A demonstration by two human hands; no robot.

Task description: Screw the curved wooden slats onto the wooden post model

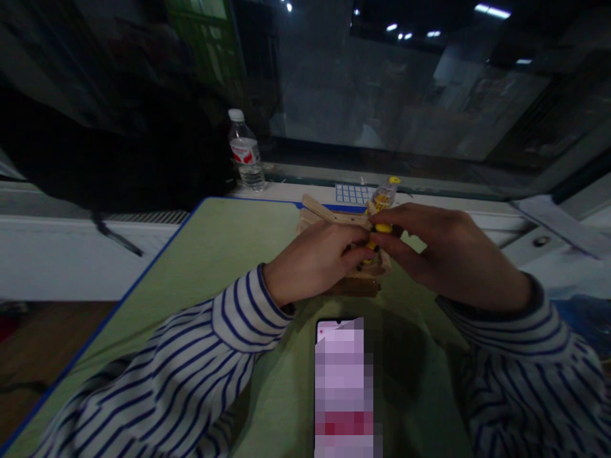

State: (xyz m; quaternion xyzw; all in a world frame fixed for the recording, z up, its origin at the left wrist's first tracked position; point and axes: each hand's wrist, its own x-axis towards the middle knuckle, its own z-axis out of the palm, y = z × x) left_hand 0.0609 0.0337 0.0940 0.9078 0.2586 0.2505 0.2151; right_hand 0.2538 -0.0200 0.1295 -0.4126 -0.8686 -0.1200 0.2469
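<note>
1. Labels first: from my remote seat, I see a water bottle [247, 156] with a white cap on the windowsill [281, 188]. Its white label carries red lettering and a red shape, too blurred for me to read.
2. A phone [340, 381] lies face up on the green, blue-edged table [229, 235], near its front. The pale screen is pixelated, with a red band low down; I cannot read its writing.
3. A white sheet with a blue grid [352, 193] lies by the sill, its squares too small to read. A small clear bottle [383, 196] with a yellow cap and yellow contents stands beside it, partly hidden by the right hand.
4. The wooden assembly [344, 219] sits at the far part of the table, beyond the phone, between both hands.
5. The right hand [429, 245] pinches a small yellow piece [383, 228] between thumb and fingertips, at the assembly's right end.
6. The left hand [324, 257] bends its fingers in against the wood, covering much of it; I cannot tell exactly what they grip.
7. Around: a large black bundle [119, 146] at left, loose papers [563, 222] at right, and a dark window [324, 83] reflecting lights.
</note>
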